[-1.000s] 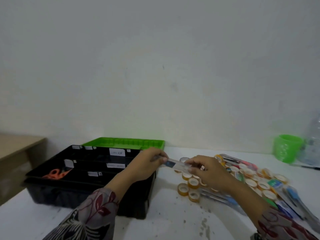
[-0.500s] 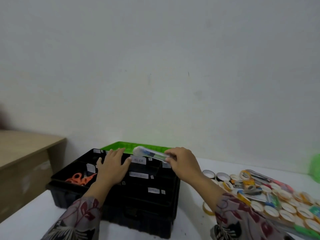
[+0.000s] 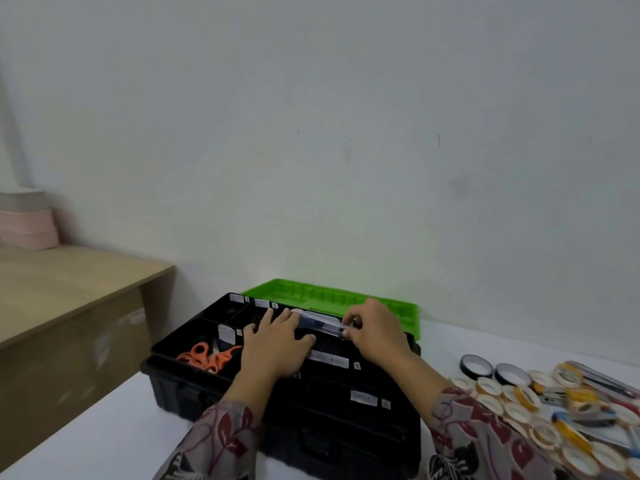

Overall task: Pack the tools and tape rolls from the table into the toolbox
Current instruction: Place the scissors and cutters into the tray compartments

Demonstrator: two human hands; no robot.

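Note:
A black toolbox [image 3: 194,389] with an open green lid [image 3: 325,296] stands on the white table. Orange scissors [image 3: 207,356] lie in its left compartment. My right hand [image 3: 375,332] pinches the right end of a clear packaged tool [image 3: 320,323] lying across a rear compartment. My left hand [image 3: 277,341] rests flat on the toolbox tray, its fingers straight and touching the packaged tool's left end. Several tape rolls [image 3: 512,407] and packaged tools [image 3: 588,415] are piled on the table at the right.
A wooden desk [image 3: 69,292] stands lower at the left, with pink and white stacked sheets [image 3: 27,220] on it. A white wall rises close behind the toolbox. Two black-rimmed tape rolls [image 3: 476,365] lie nearest the toolbox.
The view has turned left toward the toolbox. My right hand has lowered the packaged tool into a rear compartment, and my left hand has moved forward onto its left end.

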